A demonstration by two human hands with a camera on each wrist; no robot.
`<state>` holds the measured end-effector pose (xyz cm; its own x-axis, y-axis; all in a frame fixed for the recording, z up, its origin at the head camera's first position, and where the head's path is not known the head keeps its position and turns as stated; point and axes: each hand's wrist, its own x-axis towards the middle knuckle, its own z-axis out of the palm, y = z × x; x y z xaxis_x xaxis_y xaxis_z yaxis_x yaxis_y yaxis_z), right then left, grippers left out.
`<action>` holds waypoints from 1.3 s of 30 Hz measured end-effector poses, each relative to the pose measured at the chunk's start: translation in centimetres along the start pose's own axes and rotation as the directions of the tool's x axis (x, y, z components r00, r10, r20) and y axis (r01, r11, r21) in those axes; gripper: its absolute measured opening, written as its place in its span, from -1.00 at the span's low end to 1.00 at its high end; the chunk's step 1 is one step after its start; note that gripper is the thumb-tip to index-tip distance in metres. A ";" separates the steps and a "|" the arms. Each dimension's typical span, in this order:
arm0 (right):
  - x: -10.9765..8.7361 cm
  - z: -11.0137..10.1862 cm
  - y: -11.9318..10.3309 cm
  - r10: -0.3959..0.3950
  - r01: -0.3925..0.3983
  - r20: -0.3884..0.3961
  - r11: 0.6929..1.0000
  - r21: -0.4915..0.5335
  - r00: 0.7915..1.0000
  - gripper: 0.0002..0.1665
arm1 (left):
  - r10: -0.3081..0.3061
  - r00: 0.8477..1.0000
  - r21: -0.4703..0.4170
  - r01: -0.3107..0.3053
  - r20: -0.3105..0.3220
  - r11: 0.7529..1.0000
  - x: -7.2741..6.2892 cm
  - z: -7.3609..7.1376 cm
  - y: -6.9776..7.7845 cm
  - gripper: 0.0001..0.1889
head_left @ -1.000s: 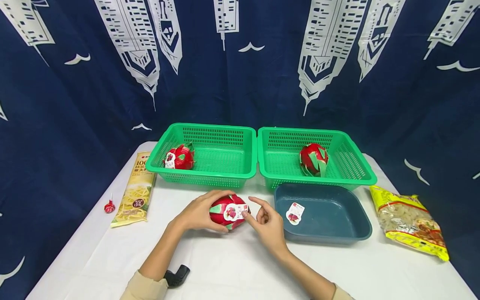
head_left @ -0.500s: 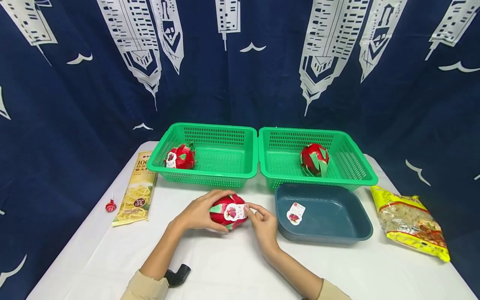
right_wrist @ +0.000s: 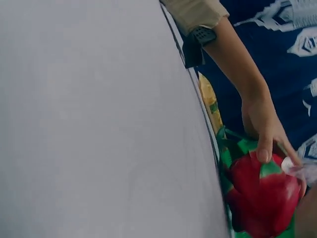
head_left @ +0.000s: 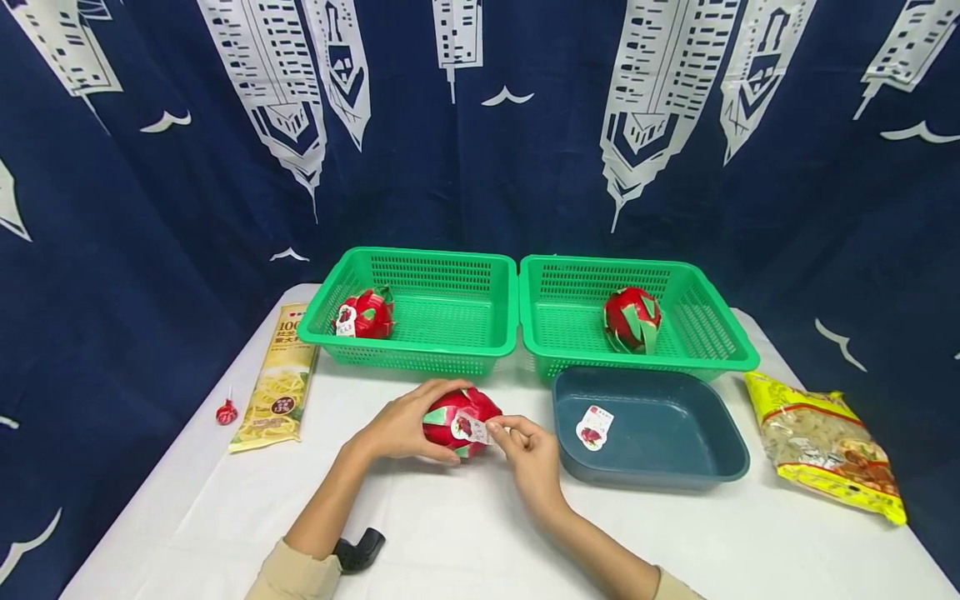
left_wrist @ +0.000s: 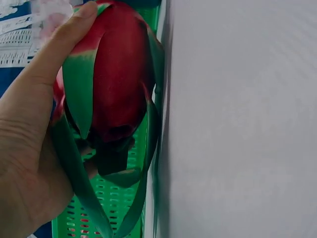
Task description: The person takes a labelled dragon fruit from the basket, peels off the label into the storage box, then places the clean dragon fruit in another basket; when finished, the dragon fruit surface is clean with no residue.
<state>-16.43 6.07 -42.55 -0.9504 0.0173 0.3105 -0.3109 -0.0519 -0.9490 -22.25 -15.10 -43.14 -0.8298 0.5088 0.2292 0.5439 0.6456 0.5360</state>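
Note:
My left hand (head_left: 403, 425) grips a red dragon fruit (head_left: 482, 403) with green scales from its left side, above the white tabletop in the head view. A label sticker (head_left: 472, 428) with a fruit picture runs across the fruit. Its right end is pinched between the thumb and forefinger of my right hand (head_left: 534, 462). That end looks lifted and see-through, while the round end still lies against the skin. Up close in the left wrist view, long green scales hang from the dragon fruit (left_wrist: 121, 79) beside my thumb. The right wrist view shows only a sliver of my right hand (right_wrist: 308, 213).
Two green baskets (head_left: 420, 362) (head_left: 645, 360) stand at the back, each with one dragon fruit. A dark blue basin (head_left: 667, 425) is to the right, another sticker (head_left: 595, 427) on its inner side. A pasta packet (head_left: 277, 383), a lollipop (head_left: 227, 412) and a yellow bag (head_left: 828, 450) lie around.
My right hand has come in to the fruit, taken the sticker's right end and drawn it slightly down and away. The left hand keeps its grip on the dragon fruit.

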 end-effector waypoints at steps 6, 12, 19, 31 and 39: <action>1.3 -3.6 -5.2 -0.253 0.258 0.081 0.965 -0.052 0.964 -0.93 | -0.010 1.000 -0.007 0.010 -0.006 1.000 0.2 0.2 0.1 -0.01; 5.3 -12.8 -8.6 0.016 0.077 0.222 0.913 -0.401 0.975 -0.78 | -0.032 0.999 -0.032 0.033 0.028 0.999 0.2 0.0 0.1 -0.02; 8.5 -20.4 -5.8 0.365 -0.015 0.408 0.761 -0.649 0.837 -0.71 | -0.052 0.998 -0.036 0.053 0.039 0.998 0.3 0.1 0.1 -0.01; 9.7 -21.5 1.2 0.297 0.157 0.427 0.635 -0.756 0.854 -0.87 | -0.058 0.998 -0.022 0.058 0.040 0.998 0.2 0.2 0.0 0.00; 9.3 -21.8 2.2 0.251 0.256 0.467 0.579 -0.775 0.848 -0.78 | -0.072 0.997 -0.025 0.073 0.034 0.997 0.2 0.2 0.2 0.00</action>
<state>-25.92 27.88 -42.91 -0.8840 -0.4648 0.0509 -0.4227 0.7478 -0.5121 -22.33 -14.78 -43.17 -0.8623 0.4796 0.1624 0.4785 0.6668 0.5714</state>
